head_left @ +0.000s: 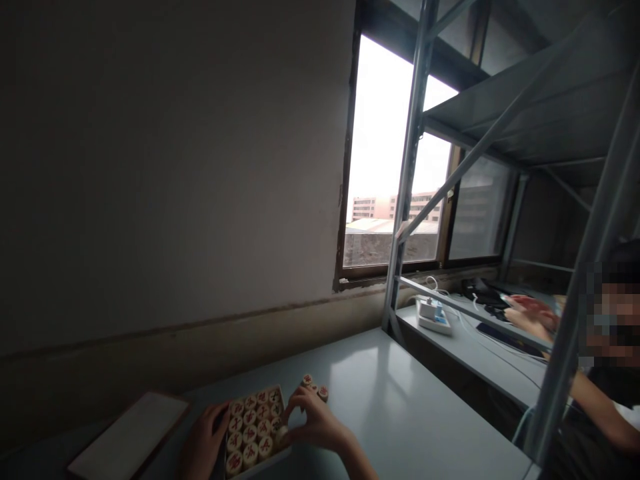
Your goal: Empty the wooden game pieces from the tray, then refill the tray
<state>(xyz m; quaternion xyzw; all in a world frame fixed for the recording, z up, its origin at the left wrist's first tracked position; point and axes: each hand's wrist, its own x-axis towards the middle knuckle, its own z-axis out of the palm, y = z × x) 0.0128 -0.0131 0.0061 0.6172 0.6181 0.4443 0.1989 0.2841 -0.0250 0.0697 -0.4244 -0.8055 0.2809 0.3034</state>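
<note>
A shallow box filled with several round Chinese chess pieces lies on the grey table near its front edge. My left hand rests on the box's left side, fingers curled around its edge. My right hand is at the box's right side, its fingers pinched on one round piece at the box's right edge. A few loose pieces lie on the table just beyond my right hand.
A flat board with a wooden frame lies to the left of the box. A metal shelf rack stands on the right, with a white power strip and cables. Another person sits behind it, a hand raised.
</note>
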